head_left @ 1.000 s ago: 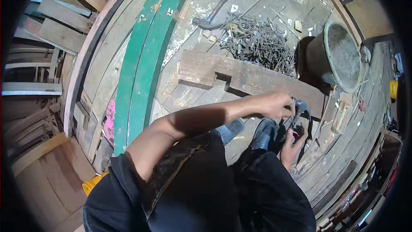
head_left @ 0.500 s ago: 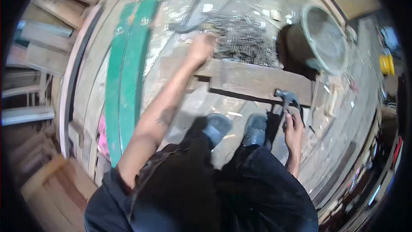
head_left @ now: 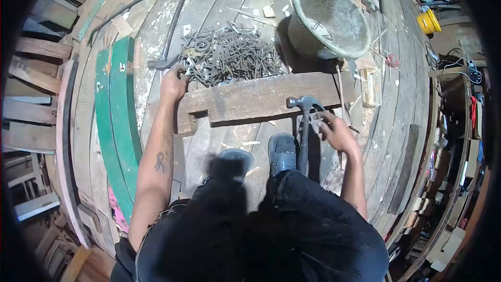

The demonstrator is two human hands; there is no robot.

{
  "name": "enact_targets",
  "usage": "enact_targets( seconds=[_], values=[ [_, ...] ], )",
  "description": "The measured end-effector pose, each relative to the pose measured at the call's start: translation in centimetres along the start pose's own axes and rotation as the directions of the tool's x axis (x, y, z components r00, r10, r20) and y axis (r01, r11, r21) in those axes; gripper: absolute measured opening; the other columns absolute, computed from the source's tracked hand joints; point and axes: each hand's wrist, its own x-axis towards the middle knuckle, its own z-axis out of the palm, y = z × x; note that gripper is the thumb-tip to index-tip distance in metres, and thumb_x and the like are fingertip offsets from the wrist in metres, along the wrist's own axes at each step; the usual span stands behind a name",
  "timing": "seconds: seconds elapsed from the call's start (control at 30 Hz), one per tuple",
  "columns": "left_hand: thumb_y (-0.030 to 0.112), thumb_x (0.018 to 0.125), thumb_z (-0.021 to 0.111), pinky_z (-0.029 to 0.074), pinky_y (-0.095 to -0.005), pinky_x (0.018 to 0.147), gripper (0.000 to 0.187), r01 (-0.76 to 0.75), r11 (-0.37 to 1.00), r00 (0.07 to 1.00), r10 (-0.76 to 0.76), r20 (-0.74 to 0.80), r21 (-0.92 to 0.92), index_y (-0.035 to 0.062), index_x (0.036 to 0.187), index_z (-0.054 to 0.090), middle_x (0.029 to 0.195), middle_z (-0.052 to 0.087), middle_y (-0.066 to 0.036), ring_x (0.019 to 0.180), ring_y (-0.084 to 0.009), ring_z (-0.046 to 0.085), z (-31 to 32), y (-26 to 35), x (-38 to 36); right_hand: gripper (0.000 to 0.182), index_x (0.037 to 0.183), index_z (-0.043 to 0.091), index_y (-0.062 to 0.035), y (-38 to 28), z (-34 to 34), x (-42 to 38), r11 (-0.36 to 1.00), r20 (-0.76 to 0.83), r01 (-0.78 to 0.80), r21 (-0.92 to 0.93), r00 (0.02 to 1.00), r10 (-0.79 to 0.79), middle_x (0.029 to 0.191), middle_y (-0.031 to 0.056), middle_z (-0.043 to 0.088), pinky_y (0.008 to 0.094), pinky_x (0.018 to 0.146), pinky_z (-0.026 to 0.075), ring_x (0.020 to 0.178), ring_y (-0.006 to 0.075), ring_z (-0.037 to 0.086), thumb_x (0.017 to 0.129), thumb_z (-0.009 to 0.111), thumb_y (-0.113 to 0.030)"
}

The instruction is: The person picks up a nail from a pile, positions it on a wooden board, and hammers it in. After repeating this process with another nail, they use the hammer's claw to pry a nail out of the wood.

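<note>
We have our left hand [head_left: 174,84] with bent fingers at the near-left edge of the nail pile [head_left: 235,56]; we cannot tell if it grips something. Our right hand [head_left: 336,133] is half curled beside the claw of the hammer [head_left: 304,125], its grip unclear. The notched timber [head_left: 261,96] lies before our sandals [head_left: 283,152].

**Both hands reach forward, well apart**

The left arm [head_left: 151,177] stretches out nearly straight, a dark tattoo [head_left: 163,161] on its forearm, and the left hand [head_left: 174,84] is curled at the fingers. The right forearm [head_left: 354,183] reaches less far; the right hand [head_left: 338,133] angles inward, fingers partly bent.
</note>
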Motion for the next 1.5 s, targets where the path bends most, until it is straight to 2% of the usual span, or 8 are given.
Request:
enact_targets(
  seconds=[0.13, 0.27, 0.5, 0.63, 0.83, 0.9, 1.1, 1.5],
  values=[
    [0.016, 0.089, 0.073, 0.055, -0.0453, 0.089, 0.02, 0.019, 0.998, 0.999, -0.016, 0.049, -0.059, 0.0025, 0.104, 0.076, 0.105, 0.074, -0.025, 0.099, -0.0385, 0.072, -0.2, -0.2, 0.1, 0.037, 0.129, 0.064, 0.0049, -2.0, -4.2, 0.3, 0.962, -0.179, 0.065, 0.264, 0.984, -0.018, 0.091, 0.0092, 0.071, 0.0322, 0.074, 0.053, 0.079, 0.0117, 0.065, 0.102, 0.067, -0.02],
    [0.017, 0.09, 0.073, 0.054, -0.0451, 0.088, 0.019, -0.015, 0.998, 1.0, 0.015, -0.01, -0.062, 0.0023, 0.102, 0.077, 0.102, 0.074, -0.025, 0.098, -0.0388, 0.072, 0.4, -1.2, 0.1, 0.056, 0.153, 0.046, 0.004, -5.3, -8.4, 1.8, 0.726, -0.643, 0.504, 0.468, 0.758, -0.111, 0.142, 0.0221, 0.061, 0.0354, 0.1, 0.055, 0.121, 0.0238, 0.066, 0.105, 0.064, -0.018],
    [0.017, 0.09, 0.073, 0.053, -0.0452, 0.091, 0.02, -0.118, 0.992, 0.991, 0.116, -0.059, -0.032, 0.0028, 0.104, 0.076, 0.102, 0.072, -0.024, 0.099, -0.0393, 0.07, -0.1, -0.6, -0.4, 0.027, 0.131, 0.061, 0.0022, -11.0, -8.9, -5.2, 0.586, -0.618, 0.668, 0.458, 0.714, -0.329, 0.113, 0.0147, 0.066, 0.0344, 0.079, 0.055, 0.087, 0.0206, 0.067, 0.108, 0.054, -0.012],
    [0.015, 0.092, 0.072, 0.053, -0.0446, 0.092, 0.019, -0.089, 0.996, 0.994, 0.09, -0.064, 0.017, 0.0023, 0.105, 0.076, 0.105, 0.073, -0.024, 0.103, -0.0391, 0.071, -0.9, 1.3, -1.3, 0.014, 0.107, 0.062, 0.0047, -16.7, -9.1, -12.2, -0.107, -0.626, 0.734, 0.671, 0.483, -0.613, 0.096, 0.018, 0.061, 0.0404, 0.076, 0.057, 0.085, 0.0293, 0.067, 0.102, 0.055, -0.006],
    [0.017, 0.093, 0.071, 0.052, -0.0442, 0.094, 0.022, -0.068, 0.997, 0.997, 0.066, -0.037, -0.044, 0.0006, 0.108, 0.075, 0.109, 0.072, -0.026, 0.106, -0.0397, 0.07, -0.5, 0.4, -1.0, 0.009, 0.105, 0.065, -0.0104, -18.3, -12.1, -16.9, -0.084, -0.249, 0.485, 0.871, 0.288, -0.925, 0.106, 0.0099, 0.067, 0.0382, 0.071, 0.066, 0.088, 0.0287, 0.076, 0.101, 0.066, -0.018],
    [0.017, 0.094, 0.071, 0.052, -0.0451, 0.093, 0.022, -0.065, 0.996, 0.996, 0.061, -0.066, -0.065, 0.0002, 0.108, 0.075, 0.108, 0.072, -0.025, 0.105, -0.0404, 0.069, -0.4, 0.5, -1.3, 0.007, 0.102, 0.062, -0.0084, -20.5, -9.2, -16.7, -0.21, -0.549, 0.648, 0.732, 0.378, -0.745, 0.098, 0.008, 0.062, 0.0404, 0.072, 0.064, 0.087, 0.0286, 0.075, 0.098, 0.068, -0.009],
    [0.013, 0.092, 0.072, 0.052, -0.045, 0.09, 0.018, -0.151, 0.988, 0.987, 0.148, -0.069, -0.03, 0.0002, 0.104, 0.076, 0.101, 0.072, -0.024, 0.1, -0.0402, 0.07, -0.3, -0.2, -0.8, 0.011, 0.109, 0.061, -0.0121, -20.1, -9.5, -16.6, -0.055, -0.394, 0.619, 0.784, 0.428, -0.813, 0.099, 0.0065, 0.065, 0.0456, 0.074, 0.066, 0.091, 0.0221, 0.073, 0.108, 0.05, -0.016],
    [0.013, 0.093, 0.071, 0.052, -0.0447, 0.092, 0.02, -0.137, 0.99, 0.99, 0.135, -0.051, -0.035, 0.0003, 0.108, 0.074, 0.105, 0.073, -0.023, 0.102, -0.0396, 0.069, -0.2, -0.8, -0.5, 0.011, 0.109, 0.06, -0.011, -19.8, -8.7, -16.7, -0.017, -0.398, 0.629, 0.777, 0.471, -0.787, 0.086, 0.0043, 0.064, 0.0388, 0.069, 0.064, 0.087, 0.0208, 0.074, 0.108, 0.049, -0.012]
  ],
)
